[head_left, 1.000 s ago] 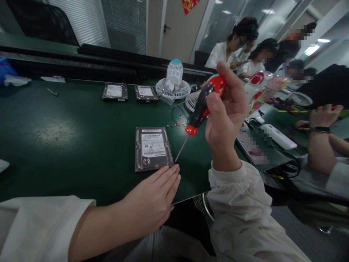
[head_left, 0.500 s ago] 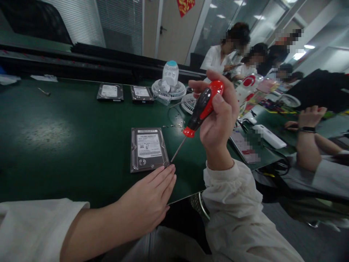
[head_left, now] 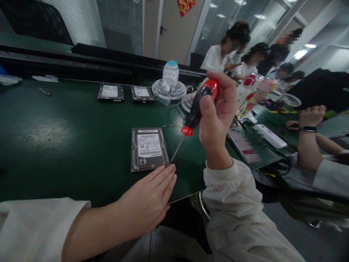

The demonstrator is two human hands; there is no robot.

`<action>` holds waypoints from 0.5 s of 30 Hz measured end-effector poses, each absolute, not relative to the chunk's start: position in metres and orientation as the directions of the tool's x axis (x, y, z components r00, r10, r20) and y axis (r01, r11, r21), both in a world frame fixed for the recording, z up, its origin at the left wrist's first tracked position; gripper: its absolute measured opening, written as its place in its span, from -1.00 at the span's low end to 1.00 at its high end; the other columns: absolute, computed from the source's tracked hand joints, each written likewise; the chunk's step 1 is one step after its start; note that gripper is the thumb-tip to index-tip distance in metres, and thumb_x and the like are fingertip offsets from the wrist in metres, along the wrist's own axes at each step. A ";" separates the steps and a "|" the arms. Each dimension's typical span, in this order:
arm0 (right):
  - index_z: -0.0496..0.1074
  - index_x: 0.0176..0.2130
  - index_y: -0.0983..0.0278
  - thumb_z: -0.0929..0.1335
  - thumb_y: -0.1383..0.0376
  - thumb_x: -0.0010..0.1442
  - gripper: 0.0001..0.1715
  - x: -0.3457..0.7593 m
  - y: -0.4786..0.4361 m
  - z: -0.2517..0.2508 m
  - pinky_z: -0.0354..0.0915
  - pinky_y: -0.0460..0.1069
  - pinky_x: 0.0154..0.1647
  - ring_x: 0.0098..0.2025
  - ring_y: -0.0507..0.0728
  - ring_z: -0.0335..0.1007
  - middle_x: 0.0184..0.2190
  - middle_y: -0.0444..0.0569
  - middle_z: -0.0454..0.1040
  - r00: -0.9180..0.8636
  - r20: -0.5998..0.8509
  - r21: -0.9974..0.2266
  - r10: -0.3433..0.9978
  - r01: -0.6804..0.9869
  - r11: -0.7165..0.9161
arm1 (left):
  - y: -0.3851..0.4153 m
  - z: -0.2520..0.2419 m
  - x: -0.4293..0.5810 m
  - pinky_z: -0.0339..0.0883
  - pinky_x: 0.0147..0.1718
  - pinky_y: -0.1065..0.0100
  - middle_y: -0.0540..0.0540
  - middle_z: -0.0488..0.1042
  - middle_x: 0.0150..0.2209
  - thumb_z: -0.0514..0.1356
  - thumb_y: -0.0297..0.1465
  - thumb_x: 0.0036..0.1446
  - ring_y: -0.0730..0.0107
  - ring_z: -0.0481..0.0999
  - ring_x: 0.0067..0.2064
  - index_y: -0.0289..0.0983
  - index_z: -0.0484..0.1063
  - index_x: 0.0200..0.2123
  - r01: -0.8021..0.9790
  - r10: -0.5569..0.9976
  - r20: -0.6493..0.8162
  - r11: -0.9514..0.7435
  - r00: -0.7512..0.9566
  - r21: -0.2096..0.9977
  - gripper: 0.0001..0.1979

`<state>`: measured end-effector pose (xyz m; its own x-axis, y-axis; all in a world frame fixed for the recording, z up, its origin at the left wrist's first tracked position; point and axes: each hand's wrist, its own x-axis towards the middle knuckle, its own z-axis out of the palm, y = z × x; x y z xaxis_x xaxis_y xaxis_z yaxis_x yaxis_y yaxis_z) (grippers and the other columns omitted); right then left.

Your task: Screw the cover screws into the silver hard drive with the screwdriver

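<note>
A silver hard drive (head_left: 148, 148) with a white label lies flat on the green table (head_left: 68, 138) in front of me. My left hand (head_left: 148, 202) rests flat on the table just below the drive's near right corner, fingers stretched out and together, fingertips touching that corner. My right hand (head_left: 218, 116) is wrapped round the red and black handle of a screwdriver (head_left: 196, 111). The thin shaft slants down to the left, its tip at the drive's near right corner. Several small screws (head_left: 174, 124) lie loose behind the drive.
Two more hard drives (head_left: 110, 91) (head_left: 141, 93) lie at the back, beside a small white fan (head_left: 169, 83). At the right, a co-worker's arm with a dark wristband (head_left: 309, 140) rests by a white device (head_left: 268, 135). Several people sit further back.
My right hand has turned the screwdriver handle a little and shifted slightly left. The left hand and the drive have stayed where they were.
</note>
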<state>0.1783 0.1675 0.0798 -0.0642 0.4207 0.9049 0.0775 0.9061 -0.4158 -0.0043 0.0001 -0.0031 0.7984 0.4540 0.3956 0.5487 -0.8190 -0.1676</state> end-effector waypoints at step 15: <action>0.53 0.12 -0.12 0.48 0.11 0.21 -0.53 0.178 0.167 0.081 0.42 0.09 0.21 0.12 0.14 0.51 0.13 -0.23 0.54 -0.007 0.952 -0.307 0.307 0.022 0.952 | 0.001 -0.003 -0.004 -0.02 0.37 0.04 -0.49 0.42 0.29 0.14 -0.23 0.35 -0.15 0.37 0.36 -0.65 0.41 0.23 0.540 0.446 0.400 -0.827 0.800 -0.158 -0.39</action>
<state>0.1778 0.1675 0.0813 -0.0066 0.3069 0.9517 0.0220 0.9516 -0.3067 -0.0037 0.0013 -0.0027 0.8004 0.4465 0.4001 0.5400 -0.8267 -0.1578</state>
